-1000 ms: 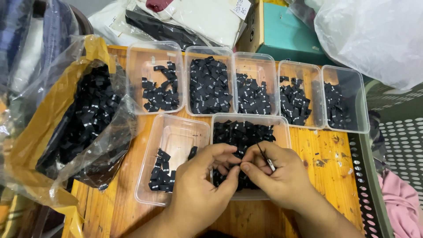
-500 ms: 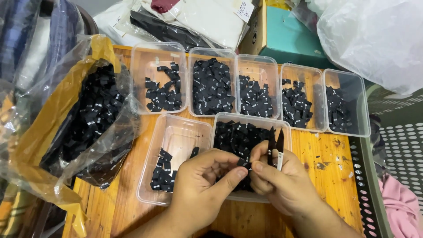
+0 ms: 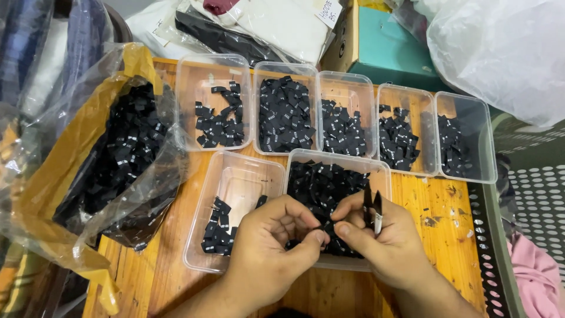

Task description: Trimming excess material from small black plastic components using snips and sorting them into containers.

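Note:
My left hand (image 3: 268,247) and my right hand (image 3: 379,238) meet over the near clear tub (image 3: 385,174) full of small black fabric labels. Together their fingertips pinch one black label (image 3: 326,227). The right hand also grips a pair of small black snips (image 3: 372,207), blades pointing up. Left of that tub sits another clear tub (image 3: 247,176) with a small heap of black labels (image 3: 218,232) at its near end.
A row of several clear tubs (image 3: 350,79) holding black labels stands farther back on the wooden table (image 3: 447,218). A plastic bag (image 3: 106,171) with many labels lies at left. A teal box (image 3: 394,50), folded cloth and a white bag (image 3: 506,47) sit behind. A perforated basket (image 3: 538,200) is at right.
The right hand turned the snips from lying across the fingers to pointing up. Both hands stayed over the near tub, fingertips still together on a label.

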